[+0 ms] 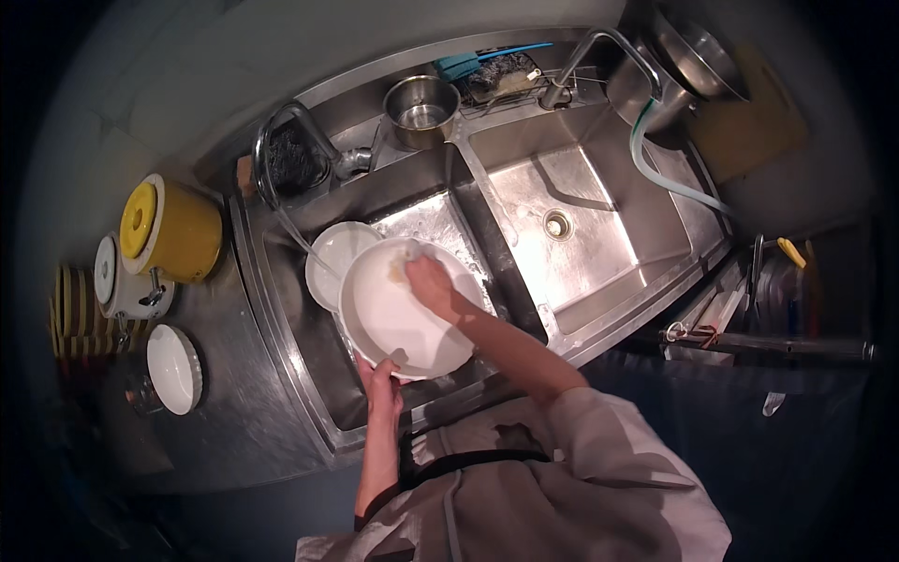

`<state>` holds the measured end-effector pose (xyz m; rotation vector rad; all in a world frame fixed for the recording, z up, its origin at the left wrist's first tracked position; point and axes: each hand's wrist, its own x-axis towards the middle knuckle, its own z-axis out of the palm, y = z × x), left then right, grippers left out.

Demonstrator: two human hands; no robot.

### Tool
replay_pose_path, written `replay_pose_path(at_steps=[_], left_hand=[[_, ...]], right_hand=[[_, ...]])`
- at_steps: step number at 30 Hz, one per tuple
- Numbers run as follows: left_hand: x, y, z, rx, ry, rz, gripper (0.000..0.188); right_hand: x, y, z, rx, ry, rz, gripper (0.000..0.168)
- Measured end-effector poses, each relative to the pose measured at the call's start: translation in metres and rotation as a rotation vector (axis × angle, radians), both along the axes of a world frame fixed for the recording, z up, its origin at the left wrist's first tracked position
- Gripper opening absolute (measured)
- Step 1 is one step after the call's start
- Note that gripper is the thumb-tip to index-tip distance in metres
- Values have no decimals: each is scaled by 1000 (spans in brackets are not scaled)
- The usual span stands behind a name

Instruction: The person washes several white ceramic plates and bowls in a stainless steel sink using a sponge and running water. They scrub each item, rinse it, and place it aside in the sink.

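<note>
My left hand [383, 383] grips the near rim of a large white bowl [393, 316], thumb on the inside, and holds it over the left basin of a steel double sink [302, 365]. Inside the bowl, my right hand [428, 277] presses a pale, yellowish pad [399, 270], perhaps a sponge, against the far part of the wall; the fingers partly hide it. A smaller white dish [340, 253] with a fluted edge lies behind the bowl and is partly covered by it. Water runs from the left faucet [263, 161] towards that dish.
The right basin [583, 260] has a drain [558, 225]. Behind the sink stand a steel pot [421, 112], a blue brush [460, 65] and a second faucet [604, 35] with a hose [653, 172]. On the left counter are a yellow dispenser [186, 228] and a white fluted dish [172, 369].
</note>
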<state>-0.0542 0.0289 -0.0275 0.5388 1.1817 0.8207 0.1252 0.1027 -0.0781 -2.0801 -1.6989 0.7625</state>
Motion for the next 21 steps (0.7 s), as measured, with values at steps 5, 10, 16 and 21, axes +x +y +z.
replay_pose_path(at_steps=[5, 10, 16, 21], left_hand=[[1, 8, -18, 124, 136, 25, 85], [4, 3, -11, 137, 120, -15, 83], [6, 0, 0, 80, 111, 7, 72], [6, -1, 9, 66, 133, 18, 71]], right_hand=[[-19, -61, -14, -211, 84, 357, 27], [-53, -8, -13, 101, 319, 110, 23], [-33, -30, -38, 289, 207, 89, 17], [-30, -14, -21, -223, 326, 37, 27]])
